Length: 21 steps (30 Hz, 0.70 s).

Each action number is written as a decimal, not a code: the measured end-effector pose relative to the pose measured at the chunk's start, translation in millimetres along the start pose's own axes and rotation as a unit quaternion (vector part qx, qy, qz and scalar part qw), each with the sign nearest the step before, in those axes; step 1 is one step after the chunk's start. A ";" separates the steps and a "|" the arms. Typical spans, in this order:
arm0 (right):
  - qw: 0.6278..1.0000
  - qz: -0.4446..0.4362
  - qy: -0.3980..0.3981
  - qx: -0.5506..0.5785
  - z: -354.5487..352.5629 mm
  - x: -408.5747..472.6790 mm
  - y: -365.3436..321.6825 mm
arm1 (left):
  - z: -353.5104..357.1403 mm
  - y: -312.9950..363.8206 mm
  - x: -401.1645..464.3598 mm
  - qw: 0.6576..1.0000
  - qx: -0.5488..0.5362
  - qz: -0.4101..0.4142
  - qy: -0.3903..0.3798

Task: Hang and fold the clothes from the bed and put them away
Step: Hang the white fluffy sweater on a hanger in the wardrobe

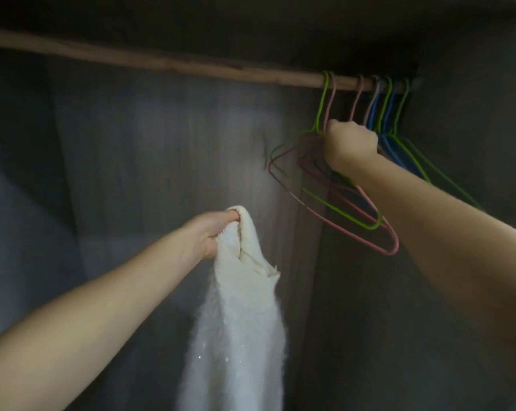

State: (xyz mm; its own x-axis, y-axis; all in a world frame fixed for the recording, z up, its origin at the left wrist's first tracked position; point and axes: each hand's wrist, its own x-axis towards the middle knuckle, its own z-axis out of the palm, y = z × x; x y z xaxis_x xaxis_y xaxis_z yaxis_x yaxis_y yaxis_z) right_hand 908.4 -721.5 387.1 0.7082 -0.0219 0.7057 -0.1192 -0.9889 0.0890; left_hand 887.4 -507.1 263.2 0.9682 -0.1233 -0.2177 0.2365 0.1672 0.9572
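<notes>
Wardrobe shot from the head cam: left hand point(218, 232) bunches a fluffy white garment point(239, 321) hanging low mid-closet, right hand point(350, 146) clamped on the hangers point(369, 203) at the rod's point(191, 65) right end. Looks like nothing's hung yet; hangering and folding remain.

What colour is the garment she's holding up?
White and fluffy; the garment hangs from the left hand in the head view.

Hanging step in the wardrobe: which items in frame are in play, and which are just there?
In play:
- white fuzzy garment, gripped by the left hand
- hangers on the wooden rail; the right hand grips them near the necks, which one cannot be told

Just there:
- blue and green hangers further right on the rail
- grey wardrobe back panel
</notes>
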 end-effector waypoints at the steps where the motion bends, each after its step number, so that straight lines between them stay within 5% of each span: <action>1: 1.000 0.006 0.014 0.025 -0.6 0.2 -0.5 | 0.0 -1.4 0.0 1.000 0.000 0.001 0.003; 9: 0.953 0.030 0.139 0.267 17.5 -76.6 -30.9 | -11.9 -35.6 4.8 0.999 -0.030 -0.025 0.020; 12: 0.853 0.077 0.078 0.510 51.9 -144.0 -46.4 | -22.3 -57.8 1.9 0.998 -0.027 -0.059 0.027; 15: 0.658 0.211 -0.061 0.720 70.5 -179.4 -60.8 | -28.2 -80.0 -2.9 0.995 0.001 -0.101 0.013; 19: 0.593 0.212 -0.039 0.776 53.0 -193.5 -58.7 | -31.7 -101.9 -7.7 0.989 0.041 -0.139 -0.016; 21: 0.527 0.183 -0.009 0.830 30.8 -196.6 -55.4 | -31.2 -106.9 -10.4 0.989 0.053 -0.136 -0.025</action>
State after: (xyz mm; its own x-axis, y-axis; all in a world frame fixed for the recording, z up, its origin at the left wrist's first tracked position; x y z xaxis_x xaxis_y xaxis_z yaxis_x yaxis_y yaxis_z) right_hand 797.2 -666.9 221.7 0.8574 -0.2432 0.4537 0.5122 0.3155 -0.7988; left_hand 854.5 -493.1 157.2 0.8646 -0.1973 -0.4622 0.4745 0.0175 0.8801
